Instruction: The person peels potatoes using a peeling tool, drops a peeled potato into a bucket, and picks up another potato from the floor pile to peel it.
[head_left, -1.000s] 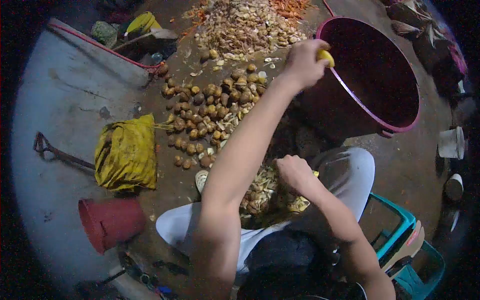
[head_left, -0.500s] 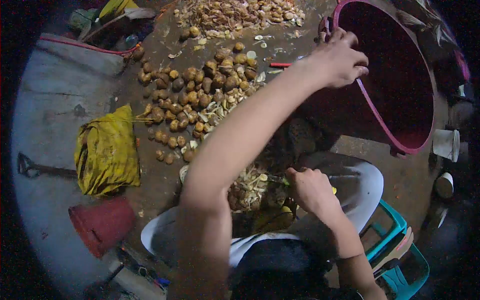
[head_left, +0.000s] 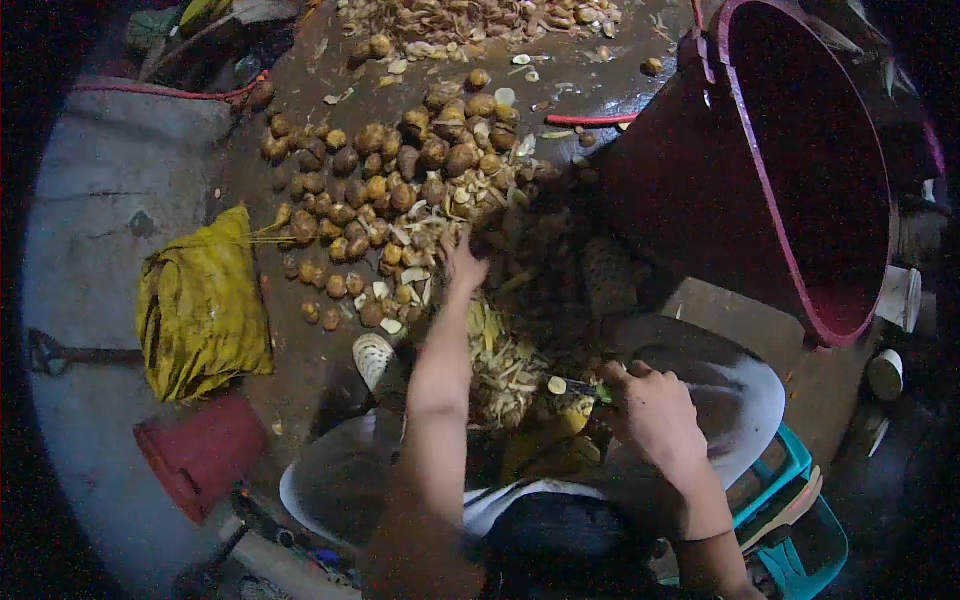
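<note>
My left hand (head_left: 464, 266) reaches forward to the near edge of a pile of round brown tubers (head_left: 372, 192). Its fingers look apart, over pale peelings and cut pieces (head_left: 415, 275), with nothing visible in them. Above my lap my right hand (head_left: 662, 415) is closed around a knife (head_left: 580, 383) whose green handle shows by the fingers. The narrow blade points left, with a small pale slice (head_left: 557, 385) at its tip. Below it lie a heap of shredded peelings (head_left: 505, 375) and a yellowish piece (head_left: 575, 420), partly in shadow.
A big dark red tub (head_left: 650, 180) lies tilted at the right, its mouth facing right. Pale peeled pieces (head_left: 480, 25) cover the far floor. At left are a yellow sack (head_left: 205, 310) and a red bucket (head_left: 200, 450). A teal stool (head_left: 790, 520) stands at lower right.
My left hand has left the tub's rim and come down left to the tuber pile. The tub has shifted slightly right and down in view. My right hand keeps the knife.
</note>
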